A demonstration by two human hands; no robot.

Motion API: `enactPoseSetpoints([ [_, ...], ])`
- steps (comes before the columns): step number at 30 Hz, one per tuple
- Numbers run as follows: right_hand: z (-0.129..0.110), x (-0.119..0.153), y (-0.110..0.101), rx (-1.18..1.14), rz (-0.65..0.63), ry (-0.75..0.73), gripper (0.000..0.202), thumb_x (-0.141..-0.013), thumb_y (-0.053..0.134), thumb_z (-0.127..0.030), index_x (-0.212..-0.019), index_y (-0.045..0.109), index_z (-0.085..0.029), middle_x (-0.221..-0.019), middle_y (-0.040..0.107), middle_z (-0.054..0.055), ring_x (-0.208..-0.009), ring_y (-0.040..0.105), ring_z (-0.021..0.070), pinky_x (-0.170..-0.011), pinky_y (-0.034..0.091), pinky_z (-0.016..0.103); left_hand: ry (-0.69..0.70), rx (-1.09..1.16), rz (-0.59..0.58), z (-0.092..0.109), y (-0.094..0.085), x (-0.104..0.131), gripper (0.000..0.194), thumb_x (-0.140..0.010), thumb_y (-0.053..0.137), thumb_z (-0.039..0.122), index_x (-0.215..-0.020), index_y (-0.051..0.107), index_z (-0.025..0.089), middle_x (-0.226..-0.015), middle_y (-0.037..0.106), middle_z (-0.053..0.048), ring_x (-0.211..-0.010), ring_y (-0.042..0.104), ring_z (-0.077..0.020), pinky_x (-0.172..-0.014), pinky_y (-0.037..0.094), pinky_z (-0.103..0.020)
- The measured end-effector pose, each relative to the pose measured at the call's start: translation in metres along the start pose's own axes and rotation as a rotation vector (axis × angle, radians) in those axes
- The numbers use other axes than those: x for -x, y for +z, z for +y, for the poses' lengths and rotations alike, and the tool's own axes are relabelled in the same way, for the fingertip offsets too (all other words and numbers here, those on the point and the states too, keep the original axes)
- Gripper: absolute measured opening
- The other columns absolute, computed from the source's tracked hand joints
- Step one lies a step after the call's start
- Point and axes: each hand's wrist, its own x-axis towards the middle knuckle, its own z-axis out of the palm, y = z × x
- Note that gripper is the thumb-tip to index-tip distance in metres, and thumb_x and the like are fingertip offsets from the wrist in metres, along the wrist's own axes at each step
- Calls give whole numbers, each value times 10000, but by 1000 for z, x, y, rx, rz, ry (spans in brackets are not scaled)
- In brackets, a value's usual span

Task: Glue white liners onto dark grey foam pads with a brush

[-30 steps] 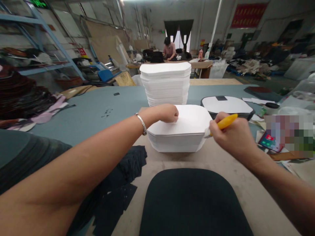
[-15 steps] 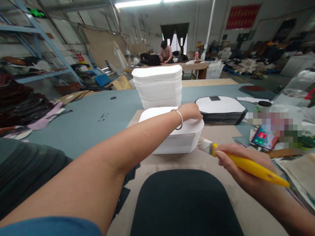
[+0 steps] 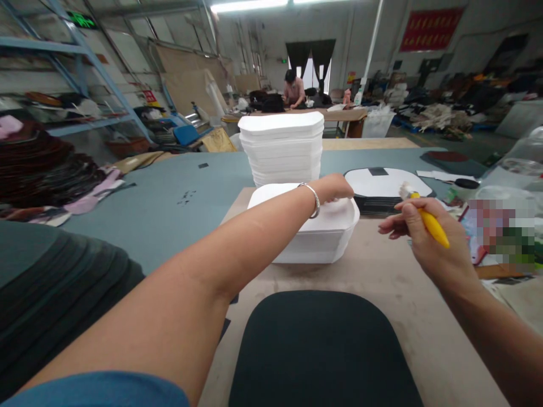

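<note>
My left hand (image 3: pixel 337 189) reaches across the near stack of white rounded sheets (image 3: pixel 309 247). Its fingers are curled at the right edge of the top white sheet (image 3: pixel 274 195), though the fingertips are mostly hidden. To the right, my right hand (image 3: pixel 432 243) grips a paintbrush (image 3: pixel 433 227) by its yellow handle, whitish bristles pointing up and away. Its other fingers stick out to the left. Flat in front of me lies a dark green rounded panel (image 3: pixel 324 350). Beyond my right hand sits a stack of dark-edged pieces with a white top (image 3: pixel 388 183).
A taller white stack (image 3: pixel 282 150) rises behind the near one. Dark sheets (image 3: pixel 63 305) are piled at my left, brown pieces (image 3: pixel 46 164) farther back. Clear plastic containers (image 3: pixel 517 164) and a partly hidden phone (image 3: pixel 477 249) are at the right. Another person (image 3: pixel 293 90) works at a far table.
My right hand has lifted the paintbrush up from beside the near white stack and turned its bristles upward. My left hand stays at the stack's right edge. The view has shifted slightly.
</note>
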Motion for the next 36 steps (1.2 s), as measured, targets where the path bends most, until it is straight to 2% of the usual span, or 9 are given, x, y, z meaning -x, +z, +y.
enactPoseSetpoints([
  [4,-1,-17,19,105,-27,-141,299,-1013,526,-542,-1026,522,-244,-887,750,47,-820,736,203,-762,564,340,-33,210,56,-16,-6,8,161,-746,693,37,-690,590,148,-658,611,-44,-821,673,-218,-828,559,-380],
  [7,-7,-29,46,332,-142,-189,199,-1027,503,-433,-1078,499,-240,-942,739,64,-844,721,209,-752,524,318,-11,394,139,-34,-21,22,134,-773,700,80,-788,593,159,-722,628,-35,-803,660,-184,-810,584,-359],
  [12,-7,-34,90,711,-367,-258,168,-968,569,-352,-1061,531,-217,-874,698,102,-772,659,259,-696,426,334,110,637,379,-71,-97,73,189,-787,652,176,-973,621,191,-859,681,-65,-949,676,-210,-891,591,-367],
  [16,-3,-29,105,756,-405,-297,220,-880,678,-358,-965,562,-192,-886,672,155,-878,627,329,-779,389,394,468,940,627,-82,-167,140,307,-774,688,278,-1070,638,213,-967,708,-29,-1075,670,-224,-968,573,-388],
  [19,-4,-27,105,722,-403,-293,200,-870,668,-344,-938,557,-193,-838,648,133,-853,604,313,-782,375,395,684,950,676,-71,-188,182,403,-798,727,376,-1177,622,290,-954,709,18,-1133,640,-225,-964,570,-390],
  [24,-20,-22,105,497,-349,-217,256,-888,639,-438,-934,534,-210,-779,625,69,-735,586,236,-708,404,352,768,1104,549,-35,-165,209,78,-895,483,104,-909,546,148,-852,611,-17,-897,646,-158,-970,561,-430],
  [30,-44,1,101,82,-353,-146,423,-937,523,-610,-1082,522,-213,-986,711,89,-846,677,206,-707,532,334,796,1187,357,-3,-119,232,208,-978,391,53,-817,507,117,-748,525,6,-865,710,-175,-868,574,-370],
  [33,-51,12,84,-157,-354,-94,462,-862,593,-638,-1088,539,-239,-1051,713,98,-907,699,245,-710,569,380,760,1171,336,0,-107,241,290,-1002,323,75,-793,520,119,-717,508,16,-961,722,-199,-863,549,-333],
  [36,-50,23,55,-260,-214,-12,390,-838,597,-608,-1002,532,-261,-999,690,74,-869,690,245,-649,556,370,766,1142,307,-19,-98,243,293,-983,342,65,-798,567,101,-723,513,8,-913,709,-169,-811,544,-275],
])
